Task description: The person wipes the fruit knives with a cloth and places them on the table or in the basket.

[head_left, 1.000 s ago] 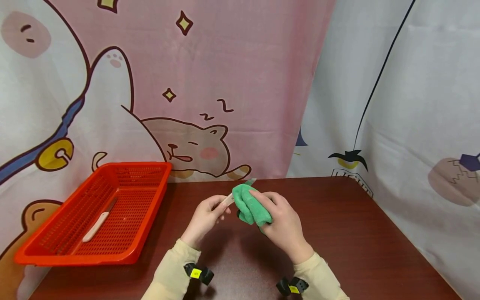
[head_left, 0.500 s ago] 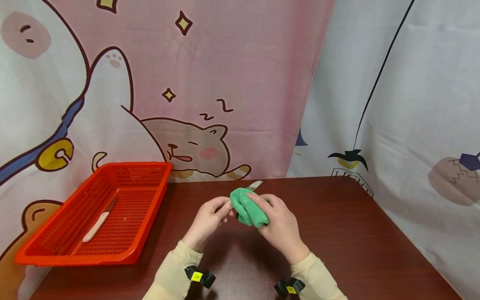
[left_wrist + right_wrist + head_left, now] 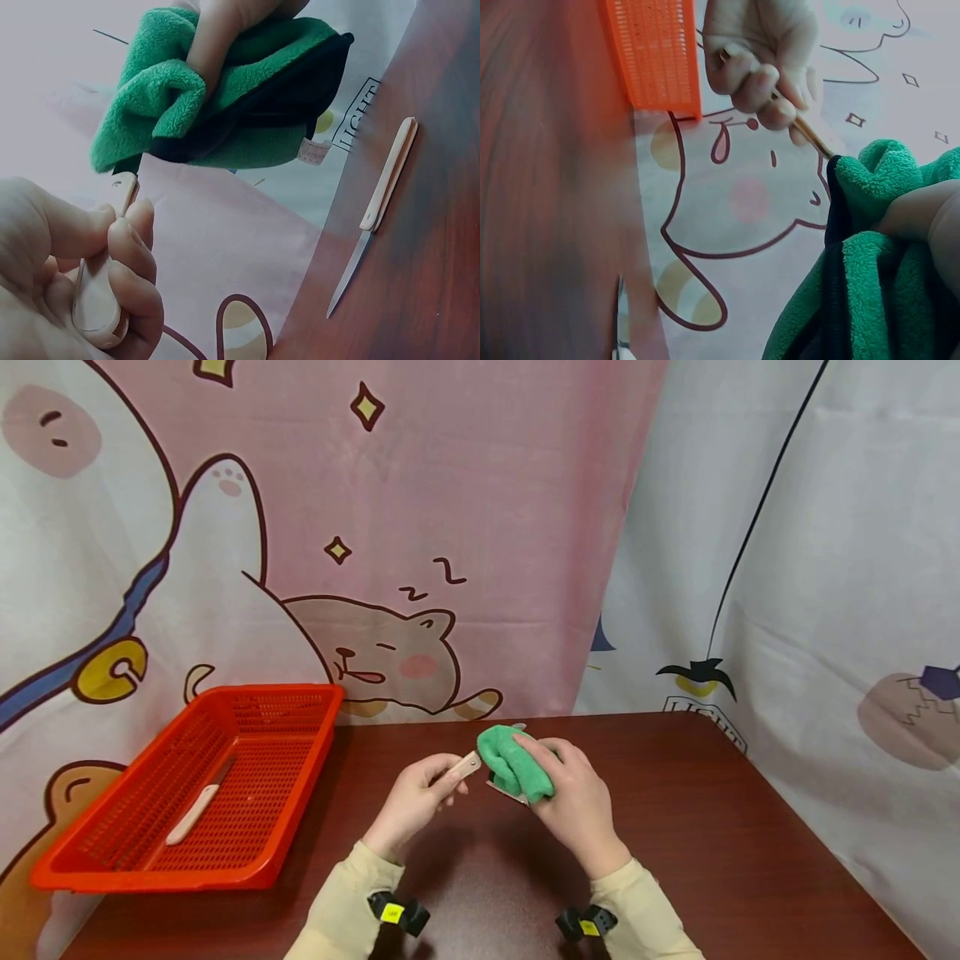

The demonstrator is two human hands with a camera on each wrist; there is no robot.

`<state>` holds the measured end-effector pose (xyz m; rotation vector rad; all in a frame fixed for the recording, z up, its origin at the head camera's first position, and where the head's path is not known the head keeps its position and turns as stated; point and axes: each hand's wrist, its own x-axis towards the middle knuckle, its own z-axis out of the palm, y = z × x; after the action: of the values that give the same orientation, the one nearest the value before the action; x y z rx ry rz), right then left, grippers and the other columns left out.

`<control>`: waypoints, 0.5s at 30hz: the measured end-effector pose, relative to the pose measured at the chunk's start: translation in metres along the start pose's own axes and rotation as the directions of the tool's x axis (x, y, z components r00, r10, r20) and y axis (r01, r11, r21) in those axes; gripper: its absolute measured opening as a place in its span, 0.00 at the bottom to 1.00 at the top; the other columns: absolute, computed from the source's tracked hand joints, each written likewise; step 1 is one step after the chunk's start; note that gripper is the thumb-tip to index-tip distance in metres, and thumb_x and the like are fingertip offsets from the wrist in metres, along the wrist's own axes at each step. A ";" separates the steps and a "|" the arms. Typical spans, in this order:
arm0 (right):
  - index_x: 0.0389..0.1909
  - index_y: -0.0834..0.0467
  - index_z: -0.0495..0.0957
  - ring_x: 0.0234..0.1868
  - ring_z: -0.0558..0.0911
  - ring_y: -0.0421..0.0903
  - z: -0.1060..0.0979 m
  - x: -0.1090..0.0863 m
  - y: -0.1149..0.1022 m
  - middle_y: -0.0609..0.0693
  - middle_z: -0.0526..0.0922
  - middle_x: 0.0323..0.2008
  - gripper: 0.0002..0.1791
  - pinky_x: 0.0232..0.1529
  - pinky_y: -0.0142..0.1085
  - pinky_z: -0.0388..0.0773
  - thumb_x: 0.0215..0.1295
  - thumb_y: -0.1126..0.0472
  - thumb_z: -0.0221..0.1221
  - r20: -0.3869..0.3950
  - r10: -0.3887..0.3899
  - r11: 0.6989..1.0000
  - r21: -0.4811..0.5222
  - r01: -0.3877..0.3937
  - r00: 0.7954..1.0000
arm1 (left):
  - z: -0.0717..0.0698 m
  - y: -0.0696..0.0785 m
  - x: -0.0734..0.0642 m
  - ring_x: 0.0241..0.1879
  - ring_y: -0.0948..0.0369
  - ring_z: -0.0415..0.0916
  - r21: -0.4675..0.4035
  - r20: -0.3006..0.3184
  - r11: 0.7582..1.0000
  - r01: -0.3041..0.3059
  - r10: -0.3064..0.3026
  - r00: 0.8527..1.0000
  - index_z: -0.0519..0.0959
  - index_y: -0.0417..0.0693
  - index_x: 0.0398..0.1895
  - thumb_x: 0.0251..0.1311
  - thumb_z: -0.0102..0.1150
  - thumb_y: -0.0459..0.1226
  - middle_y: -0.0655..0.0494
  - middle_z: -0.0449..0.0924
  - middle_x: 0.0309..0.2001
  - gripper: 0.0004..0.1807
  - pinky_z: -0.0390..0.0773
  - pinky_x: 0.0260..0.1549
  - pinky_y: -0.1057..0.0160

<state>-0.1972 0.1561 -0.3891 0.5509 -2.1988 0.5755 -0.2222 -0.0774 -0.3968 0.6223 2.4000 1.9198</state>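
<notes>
My left hand (image 3: 420, 793) grips the cream handle of a knife (image 3: 467, 767), which is raised off the table and angled up to the right. My right hand (image 3: 577, 789) holds a folded green cloth (image 3: 510, 764) with dark edging around that knife's blade. Most of the blade is hidden in the cloth; only a bit of the tip shows beyond it. In the left wrist view, the left fingers (image 3: 135, 277) curl about the handle. A second knife (image 3: 390, 176) with a pale handle lies on the table, largely covered by the cloth in the head view.
An orange-red plastic basket (image 3: 300, 802) stands at the left, with another white-handled knife (image 3: 193, 814) lying inside. The brown table (image 3: 675, 827) ends at a cartoon-printed curtain (image 3: 525, 568) behind and to the right.
The cloth slid down the blade toward the handle, exposing the tip, then back out toward the tip with the right hand. The left hand stayed nearly in place.
</notes>
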 end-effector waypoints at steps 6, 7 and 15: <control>0.61 0.46 0.78 0.47 0.79 0.55 -0.007 0.002 0.007 0.54 0.79 0.46 0.44 0.28 0.48 0.80 0.36 0.73 0.75 -0.015 0.041 0.999 -0.014 -0.041 0.999 | -0.001 0.000 0.000 0.25 0.59 0.69 -0.013 0.003 1.000 0.003 -0.003 1.000 0.81 0.40 0.46 0.67 0.58 0.30 0.53 0.79 0.28 0.07 0.71 0.22 0.66; 0.61 0.46 0.78 0.47 0.79 0.55 -0.008 0.002 0.009 0.54 0.79 0.46 0.44 0.28 0.49 0.80 0.36 0.72 0.75 -0.020 0.040 0.999 -0.018 -0.041 0.999 | -0.002 0.000 0.000 0.25 0.59 0.69 -0.013 0.003 1.000 0.001 0.000 1.000 0.81 0.40 0.46 0.67 0.58 0.30 0.53 0.79 0.28 0.07 0.71 0.23 0.66; 0.63 0.48 0.76 0.46 0.79 0.56 -0.015 0.005 0.014 0.56 0.79 0.47 0.44 0.32 0.51 0.80 0.40 0.74 0.72 -0.038 0.066 0.998 -0.012 -0.067 0.997 | -0.004 -0.002 0.001 0.25 0.59 0.70 -0.015 0.004 1.000 0.011 -0.011 1.000 0.81 0.39 0.46 0.68 0.57 0.30 0.51 0.79 0.29 0.07 0.73 0.25 0.65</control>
<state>-0.1991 0.1745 -0.3795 0.4579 -2.1901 0.6017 -0.2246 -0.0810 -0.3971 0.6099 2.3788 1.9286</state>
